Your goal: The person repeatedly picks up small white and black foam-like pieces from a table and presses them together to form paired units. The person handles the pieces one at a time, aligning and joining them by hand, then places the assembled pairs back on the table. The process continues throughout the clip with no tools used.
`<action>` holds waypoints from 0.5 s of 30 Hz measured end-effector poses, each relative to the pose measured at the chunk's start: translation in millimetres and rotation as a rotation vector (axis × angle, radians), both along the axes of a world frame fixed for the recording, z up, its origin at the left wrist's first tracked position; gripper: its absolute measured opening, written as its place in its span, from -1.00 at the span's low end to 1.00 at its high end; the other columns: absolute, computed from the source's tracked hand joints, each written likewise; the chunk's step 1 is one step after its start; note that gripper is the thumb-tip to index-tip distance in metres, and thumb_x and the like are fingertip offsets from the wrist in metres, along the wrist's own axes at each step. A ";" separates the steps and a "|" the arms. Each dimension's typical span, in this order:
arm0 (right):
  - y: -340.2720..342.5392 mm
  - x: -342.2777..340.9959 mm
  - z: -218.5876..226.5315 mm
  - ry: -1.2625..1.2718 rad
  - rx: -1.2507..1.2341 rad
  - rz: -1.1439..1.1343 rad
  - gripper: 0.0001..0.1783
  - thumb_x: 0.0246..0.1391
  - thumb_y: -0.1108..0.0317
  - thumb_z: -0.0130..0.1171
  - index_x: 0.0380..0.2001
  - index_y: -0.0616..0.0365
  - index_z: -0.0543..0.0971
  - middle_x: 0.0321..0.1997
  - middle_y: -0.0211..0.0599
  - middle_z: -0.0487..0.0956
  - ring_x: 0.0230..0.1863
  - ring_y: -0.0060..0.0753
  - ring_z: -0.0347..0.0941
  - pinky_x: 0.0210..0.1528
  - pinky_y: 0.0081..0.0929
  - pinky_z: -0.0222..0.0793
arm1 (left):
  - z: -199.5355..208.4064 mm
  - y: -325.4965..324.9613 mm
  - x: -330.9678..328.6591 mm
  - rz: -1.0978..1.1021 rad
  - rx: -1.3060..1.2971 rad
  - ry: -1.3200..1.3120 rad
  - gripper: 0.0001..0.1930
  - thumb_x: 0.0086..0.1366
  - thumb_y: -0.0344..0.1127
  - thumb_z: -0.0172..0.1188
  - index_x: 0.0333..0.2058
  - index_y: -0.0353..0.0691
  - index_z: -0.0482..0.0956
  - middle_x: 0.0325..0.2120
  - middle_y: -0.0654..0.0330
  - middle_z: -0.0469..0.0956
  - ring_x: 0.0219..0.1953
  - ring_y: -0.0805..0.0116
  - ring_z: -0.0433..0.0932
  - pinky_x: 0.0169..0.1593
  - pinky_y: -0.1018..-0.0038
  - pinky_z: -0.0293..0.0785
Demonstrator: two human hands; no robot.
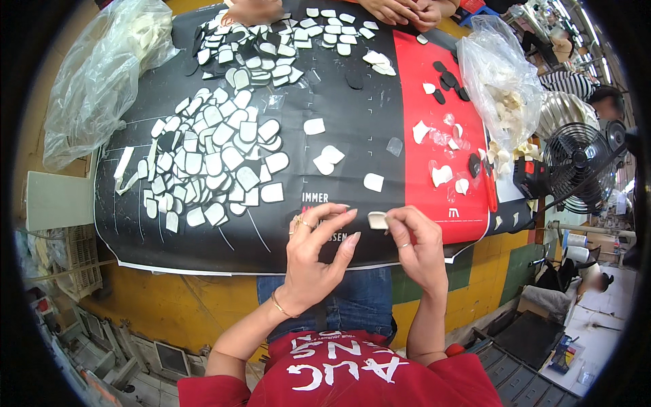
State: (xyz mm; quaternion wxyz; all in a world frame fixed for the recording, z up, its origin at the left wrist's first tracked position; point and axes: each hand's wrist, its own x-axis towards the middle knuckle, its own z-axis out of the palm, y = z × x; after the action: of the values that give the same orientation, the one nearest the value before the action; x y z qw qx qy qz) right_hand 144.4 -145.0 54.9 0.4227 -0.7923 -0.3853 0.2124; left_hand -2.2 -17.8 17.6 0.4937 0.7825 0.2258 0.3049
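far edge: co-worker's hands cut off | right: bag contents unclear | pad partly finger-covered

Bright even light, fisheye-bent dark rim

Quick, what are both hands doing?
Left hand: open, fingers curled, holding nothing.
Right hand: pinching a small white pad piece.

A heap of pads lies left on the counter; loose pads sit mid-counter; a bag lies right; a fan stands beyond it.
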 end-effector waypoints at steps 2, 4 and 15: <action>1.7 -3.5 5.2 -0.025 0.013 0.075 -0.90 0.25 0.52 0.13 -0.25 0.35 0.56 -0.37 -0.17 0.57 -0.41 -0.33 0.51 -0.33 -0.45 0.39 | 7.6 5.9 2.3 -0.026 -0.103 -0.019 -0.72 0.19 -0.36 0.34 -0.10 -0.24 0.68 -0.17 0.11 0.60 -0.13 0.17 0.57 0.05 0.31 0.36; 4.3 -5.0 8.9 -0.065 0.016 0.131 -0.91 0.24 0.54 0.12 -0.25 0.36 0.56 -0.37 -0.18 0.57 -0.41 -0.34 0.51 -0.33 -0.47 0.40 | 13.9 13.8 2.6 -0.091 -0.142 -0.004 -0.80 0.21 -0.41 0.32 -0.18 -0.28 0.70 -0.27 0.09 0.61 -0.22 0.17 0.59 -0.08 0.36 0.44; 18.7 -11.6 14.1 -0.308 0.098 -0.077 -0.86 0.12 0.49 0.28 -0.23 0.26 0.60 -0.34 -0.15 0.57 -0.31 -0.14 0.55 -0.25 -0.32 0.47 | 20.7 24.3 6.7 -0.072 -0.183 0.034 -0.92 0.23 -0.49 0.30 -0.29 -0.33 0.68 -0.36 0.13 0.57 -0.39 0.39 0.59 -0.33 0.50 0.48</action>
State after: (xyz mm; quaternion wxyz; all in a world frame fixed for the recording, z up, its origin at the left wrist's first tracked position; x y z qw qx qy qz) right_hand 132.8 -126.4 69.0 0.4049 -0.8080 -0.4246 0.0531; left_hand 4.5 6.4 38.2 0.5699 0.7467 0.2328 0.2519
